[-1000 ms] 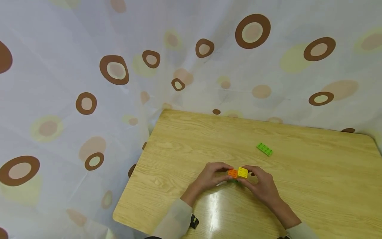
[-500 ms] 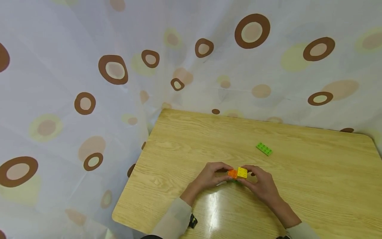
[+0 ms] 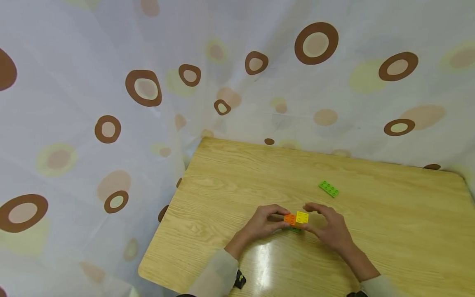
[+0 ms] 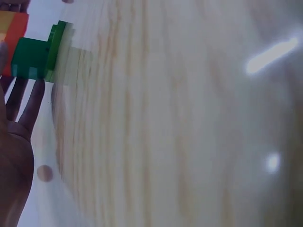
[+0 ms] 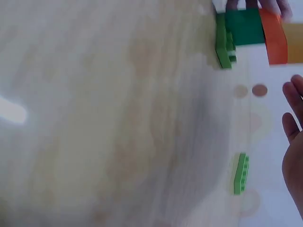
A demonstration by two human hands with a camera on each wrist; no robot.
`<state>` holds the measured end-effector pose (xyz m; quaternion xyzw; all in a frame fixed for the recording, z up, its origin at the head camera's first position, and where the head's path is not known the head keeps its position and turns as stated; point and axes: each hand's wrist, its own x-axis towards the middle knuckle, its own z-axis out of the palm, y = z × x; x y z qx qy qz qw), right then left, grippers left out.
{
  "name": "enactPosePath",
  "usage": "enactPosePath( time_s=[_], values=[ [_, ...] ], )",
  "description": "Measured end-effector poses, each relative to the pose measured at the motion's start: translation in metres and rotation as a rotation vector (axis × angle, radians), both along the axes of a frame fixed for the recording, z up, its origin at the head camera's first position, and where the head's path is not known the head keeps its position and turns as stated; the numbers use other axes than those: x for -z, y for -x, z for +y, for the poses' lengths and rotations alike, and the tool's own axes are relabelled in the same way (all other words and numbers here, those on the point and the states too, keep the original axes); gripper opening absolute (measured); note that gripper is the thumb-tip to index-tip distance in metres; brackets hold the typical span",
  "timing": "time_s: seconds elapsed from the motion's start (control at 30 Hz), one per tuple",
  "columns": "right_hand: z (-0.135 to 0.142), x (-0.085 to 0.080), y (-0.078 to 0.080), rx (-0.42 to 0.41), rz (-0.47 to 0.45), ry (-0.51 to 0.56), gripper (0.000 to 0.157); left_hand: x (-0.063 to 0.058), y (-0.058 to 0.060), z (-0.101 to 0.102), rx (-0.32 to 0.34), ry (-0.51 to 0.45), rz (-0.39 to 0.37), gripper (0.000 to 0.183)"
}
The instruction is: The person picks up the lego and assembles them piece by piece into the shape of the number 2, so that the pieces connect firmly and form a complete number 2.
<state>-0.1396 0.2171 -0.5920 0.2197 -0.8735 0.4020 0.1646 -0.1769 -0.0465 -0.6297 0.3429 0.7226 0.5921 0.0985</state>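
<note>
A small stack of toy building bricks stands on the table between both hands. From the bottom it has a light green plate (image 5: 223, 45), a dark green brick (image 4: 31, 56), an orange brick (image 3: 289, 219) and, on top towards the right, a yellow brick (image 3: 302, 217). The left hand (image 3: 261, 222) pinches the stack at the orange brick between thumb and fingers. Beside the yellow brick is the right hand (image 3: 334, 227), its index finger lifted away and its thumb at the brick's near edge; whether the thumb touches cannot be told.
Another light green studded plate (image 3: 328, 189) lies farther back on the wooden table (image 3: 237, 173). A patterned sheet (image 3: 259, 95) hangs behind the table and along its left side.
The right hand's fingers have spread off the yellow brick and moved slightly right. The left hand keeps its pinch, and the stack stays in place. The head view has tilted slightly.
</note>
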Motion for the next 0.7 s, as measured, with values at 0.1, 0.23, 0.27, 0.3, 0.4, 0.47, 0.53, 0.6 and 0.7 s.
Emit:
enactPosePath(
  time_s=[0.1, 0.23, 0.27, 0.3, 0.4, 0.47, 0.53, 0.6, 0.7],
  values=[
    [0.020, -0.002, 0.017, 0.079, -0.056, 0.062, 0.058, -0.001, -0.002, 0.002, -0.017, 0.005, -0.031, 0.032],
    [0.044, -0.006, 0.044, 0.212, -0.174, 0.087, 0.066, -0.001, -0.005, 0.001, -0.037, 0.030, -0.044, 0.032],
    [0.050, -0.007, 0.050, 0.228, -0.204, 0.082, 0.072, -0.001, -0.006, 0.001, -0.041, 0.034, -0.043, 0.032],
    [0.055, -0.006, 0.056, 0.231, -0.229, 0.078, 0.078, 0.000, -0.006, 0.001, -0.044, 0.038, -0.041, 0.031],
    [0.067, -0.001, 0.071, 0.214, -0.304, 0.067, 0.093, 0.002, -0.006, -0.001, -0.051, 0.045, -0.045, 0.031],
    [0.072, 0.005, 0.078, 0.192, -0.340, 0.067, 0.097, 0.003, -0.006, -0.001, -0.054, 0.048, -0.049, 0.032],
    [0.075, 0.012, 0.082, 0.178, -0.375, 0.078, 0.099, 0.004, -0.005, -0.001, -0.056, 0.050, -0.054, 0.032],
    [0.077, 0.020, 0.085, 0.176, -0.430, 0.100, 0.101, 0.003, -0.005, -0.001, -0.060, 0.049, -0.061, 0.032],
    [0.078, 0.032, 0.086, 0.198, -0.505, 0.125, 0.101, 0.001, -0.007, -0.001, -0.066, 0.050, -0.077, 0.032]
  ],
)
